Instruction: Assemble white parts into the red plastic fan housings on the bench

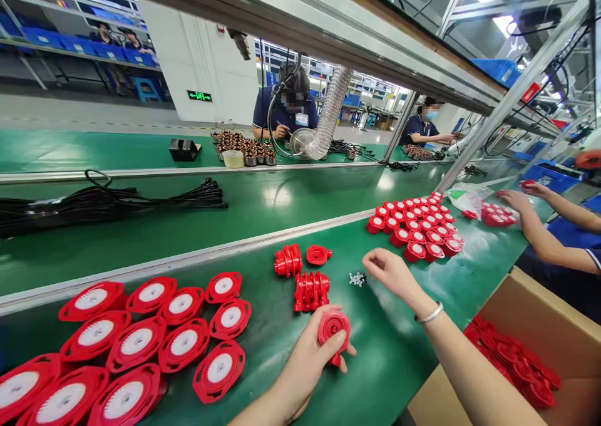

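My left hand (pixel 310 357) is closed around a round red plastic pump cover (pixel 333 329), its ringed inner face turned up and a short spout pointing down. My right hand (pixel 387 272) hovers just right of a small pile of tiny white and dark parts (pixel 357 279), thumb and fingertips pinched together. Whatever the pinch may hold is too small to make out. Beyond my left hand are stacked red covers (pixel 312 291), a second red stack (pixel 288 260) and a single red cover (pixel 318 255) lying flat.
Red housings with white impeller discs (pixel 179 342) spread across the left; more (pixel 416 225) stand at back right. A cardboard box (pixel 554 313) of red parts is at lower right. Black cables (pixel 113 203) lie on the conveyor (pixel 263 194). A co-worker's hands (pixel 516 200) work at far right.
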Action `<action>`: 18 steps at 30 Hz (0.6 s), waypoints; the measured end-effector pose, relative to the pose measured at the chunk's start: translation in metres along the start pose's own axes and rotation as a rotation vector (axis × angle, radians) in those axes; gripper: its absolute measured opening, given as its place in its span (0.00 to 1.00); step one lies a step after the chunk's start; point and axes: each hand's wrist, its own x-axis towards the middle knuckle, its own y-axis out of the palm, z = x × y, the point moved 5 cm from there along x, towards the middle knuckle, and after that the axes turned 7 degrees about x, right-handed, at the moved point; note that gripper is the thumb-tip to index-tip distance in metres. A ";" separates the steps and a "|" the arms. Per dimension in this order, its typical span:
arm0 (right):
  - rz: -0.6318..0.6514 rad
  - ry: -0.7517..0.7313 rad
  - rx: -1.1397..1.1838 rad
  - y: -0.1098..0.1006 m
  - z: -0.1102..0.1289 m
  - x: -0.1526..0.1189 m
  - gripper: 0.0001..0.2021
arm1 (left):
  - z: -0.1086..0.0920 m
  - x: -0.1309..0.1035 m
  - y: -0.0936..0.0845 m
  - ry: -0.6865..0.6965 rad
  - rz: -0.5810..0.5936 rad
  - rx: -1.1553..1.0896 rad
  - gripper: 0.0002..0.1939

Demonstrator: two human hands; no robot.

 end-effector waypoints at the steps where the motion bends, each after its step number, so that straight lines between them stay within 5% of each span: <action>1: 0.014 0.007 -0.017 0.003 -0.006 -0.014 0.10 | 0.002 0.001 -0.002 0.003 -0.021 -0.002 0.32; 5: 0.043 -0.017 -0.088 0.025 -0.012 -0.045 0.10 | 0.007 0.002 -0.005 -0.007 -0.072 -0.002 0.39; 18: 0.116 -0.173 -0.344 0.051 -0.002 -0.049 0.16 | 0.004 0.000 -0.002 -0.031 -0.014 0.059 0.32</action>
